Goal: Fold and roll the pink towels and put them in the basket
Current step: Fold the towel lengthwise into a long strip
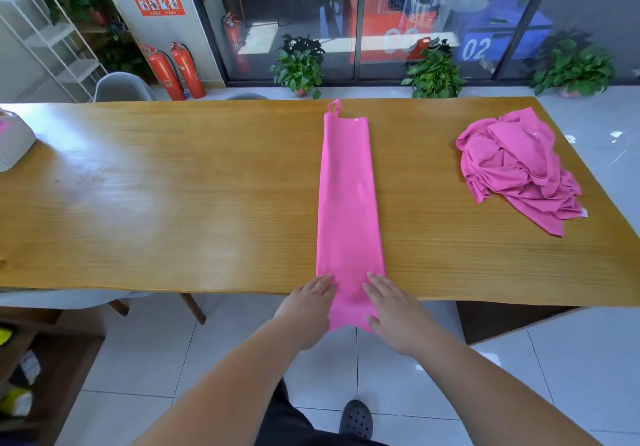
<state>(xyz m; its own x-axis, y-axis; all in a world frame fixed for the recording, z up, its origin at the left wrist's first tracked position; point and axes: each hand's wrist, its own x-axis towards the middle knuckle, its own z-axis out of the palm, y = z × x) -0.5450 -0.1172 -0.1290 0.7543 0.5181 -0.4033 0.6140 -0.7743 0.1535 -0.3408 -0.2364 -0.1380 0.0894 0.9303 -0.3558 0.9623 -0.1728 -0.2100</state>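
A pink towel (348,196) folded into a long narrow strip runs from the far edge of the wooden table (173,196) to the near edge, where its end hangs over. A small loop sticks out at its far end. My left hand (308,310) lies flat with straight fingers on the strip's left side at the near edge. My right hand (394,310) lies flat on its right side. A heap of crumpled pink towels (519,165) sits at the table's right. The pale basket (12,144) stands at the far left edge, partly cut off.
Grey chairs stand beyond the table's far left side. Fire extinguishers (176,71), potted plants and a glass wall lie behind. A dark wooden shelf (31,369) is on the floor at lower left. My shoe shows on the white tiles below.
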